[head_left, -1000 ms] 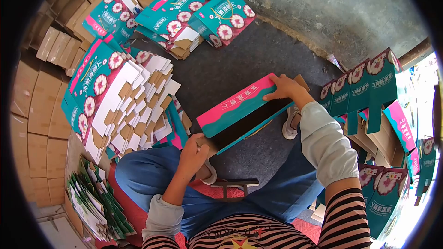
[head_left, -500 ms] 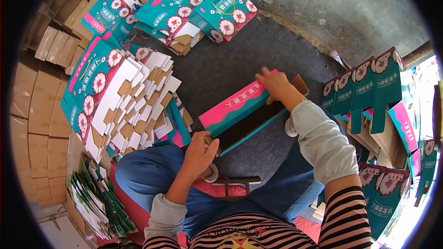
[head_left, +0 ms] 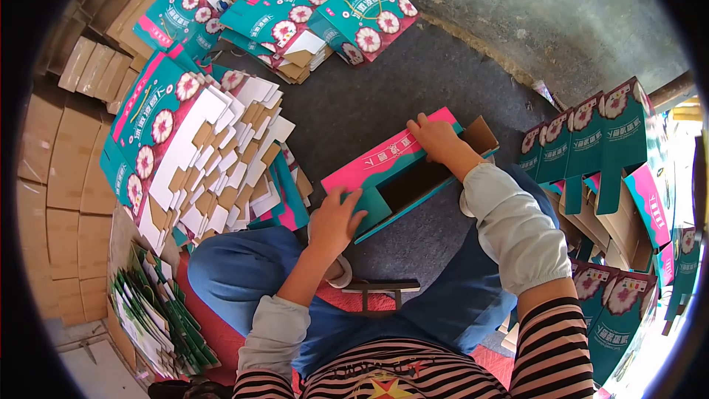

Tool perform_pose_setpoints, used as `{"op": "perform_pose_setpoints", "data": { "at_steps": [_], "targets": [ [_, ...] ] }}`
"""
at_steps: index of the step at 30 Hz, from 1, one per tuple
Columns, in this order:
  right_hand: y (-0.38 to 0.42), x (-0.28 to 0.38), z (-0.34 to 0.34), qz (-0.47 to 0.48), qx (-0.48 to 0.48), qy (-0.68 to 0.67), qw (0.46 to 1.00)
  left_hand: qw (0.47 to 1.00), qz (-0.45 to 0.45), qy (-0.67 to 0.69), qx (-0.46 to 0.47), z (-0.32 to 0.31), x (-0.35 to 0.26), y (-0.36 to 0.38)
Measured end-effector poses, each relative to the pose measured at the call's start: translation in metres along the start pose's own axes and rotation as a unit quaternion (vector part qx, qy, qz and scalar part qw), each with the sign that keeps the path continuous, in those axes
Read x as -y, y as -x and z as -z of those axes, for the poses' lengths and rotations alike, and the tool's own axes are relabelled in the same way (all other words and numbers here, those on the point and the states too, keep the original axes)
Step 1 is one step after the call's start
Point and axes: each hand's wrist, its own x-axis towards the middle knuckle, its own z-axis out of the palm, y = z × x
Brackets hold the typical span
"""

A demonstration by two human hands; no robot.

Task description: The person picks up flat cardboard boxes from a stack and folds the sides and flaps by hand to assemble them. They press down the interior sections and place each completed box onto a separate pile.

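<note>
A pink and teal carton (head_left: 362, 170) sits at a slant between my knees, its long side open toward me and its inside dark. At its left end, my left hand (head_left: 332, 223) grips the edge, with the thumb at a teal flap (head_left: 373, 207) folded in over the opening. My right hand (head_left: 441, 142) is over the pink panel near the right end, fingers curled on its upper edge. A brown cardboard flap (head_left: 480, 137) stands out at the right end, beyond the right hand.
Flat teal cartons (head_left: 177, 125) with white and brown flaps lie piled at left. More printed cartons (head_left: 288, 11) lie at the back. Formed cartons (head_left: 620, 133) are stacked at right. Brown boxes (head_left: 74, 170) line the left side. Green folded pieces (head_left: 159, 318) stand at lower left.
My left hand has moved slightly right and up, and the left end's flap now lies folded in over the opening. My right hand has shifted slightly left along the upper edge.
</note>
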Motion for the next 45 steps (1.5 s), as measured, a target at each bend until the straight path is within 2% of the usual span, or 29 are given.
{"op": "perform_pose_setpoints", "data": {
  "at_steps": [4,7,10,12,15,16,18,21,24,30,34,35,37,38,40,42,43,45],
  "targets": [
    [0.004,-0.001,0.003,0.003,0.006,-0.007,1.0,0.994,-0.025,-0.107,0.01,-0.011,0.002,-0.002],
    [0.014,-0.01,0.02,0.016,-0.064,-0.039,0.997,0.99,-0.022,-0.137,0.005,-0.016,0.003,-0.003],
    [0.022,-0.037,0.065,-0.148,-0.117,-0.006,0.982,0.99,-0.01,-0.139,0.016,-0.019,0.003,-0.003],
    [0.038,-0.065,0.075,-0.244,-0.101,-0.037,0.964,0.991,-0.007,-0.136,0.017,-0.018,0.003,-0.002],
    [0.051,-0.099,0.049,-0.184,0.065,-0.158,0.968,0.991,-0.014,-0.133,0.011,-0.018,0.005,-0.002],
    [0.056,-0.096,0.05,-0.181,0.11,-0.255,0.943,0.991,-0.013,-0.131,0.011,-0.019,0.005,-0.002],
    [0.062,-0.081,0.052,-0.163,0.196,-0.44,0.861,0.992,-0.013,-0.125,0.008,-0.02,0.003,-0.002],
    [0.056,-0.068,0.037,-0.069,0.201,-0.255,0.943,0.993,-0.016,-0.116,0.001,-0.017,0.004,0.0],
    [0.057,-0.068,0.051,-0.094,0.271,-0.293,0.912,0.994,-0.018,-0.111,-0.002,-0.016,0.003,0.0],
    [0.075,-0.089,0.046,0.043,0.33,-0.311,0.89,0.995,-0.038,-0.091,-0.014,-0.012,0.003,0.001],
    [0.065,-0.089,0.059,0.027,0.322,-0.33,0.887,0.998,-0.028,-0.045,-0.03,-0.009,0.005,0.004],
    [0.06,-0.091,0.061,0.006,0.292,-0.325,0.9,0.999,-0.028,-0.023,-0.039,-0.008,0.006,0.003],
    [0.048,-0.09,0.052,-0.033,0.226,-0.318,0.92,0.988,-0.015,0.12,-0.093,-0.024,0.032,0.001],
    [0.045,-0.087,0.044,-0.054,0.142,-0.293,0.944,0.975,-0.013,0.187,-0.117,-0.034,0.045,0.001],
    [0.043,-0.081,0.016,-0.101,-0.028,-0.245,0.964,0.945,0.106,0.256,-0.174,-0.031,0.044,0.006],
    [0.034,-0.076,-0.016,-0.163,0.011,-0.291,0.943,0.908,0.203,0.286,-0.231,-0.043,0.051,0.009],
    [0.036,-0.074,-0.021,-0.2,0.03,-0.311,0.929,0.916,0.249,0.294,-0.111,-0.037,0.046,0.008],
    [0.036,-0.078,-0.022,-0.212,0.077,-0.352,0.909,0.891,0.322,0.29,0.136,-0.024,0.031,0.006]
  ]
}}
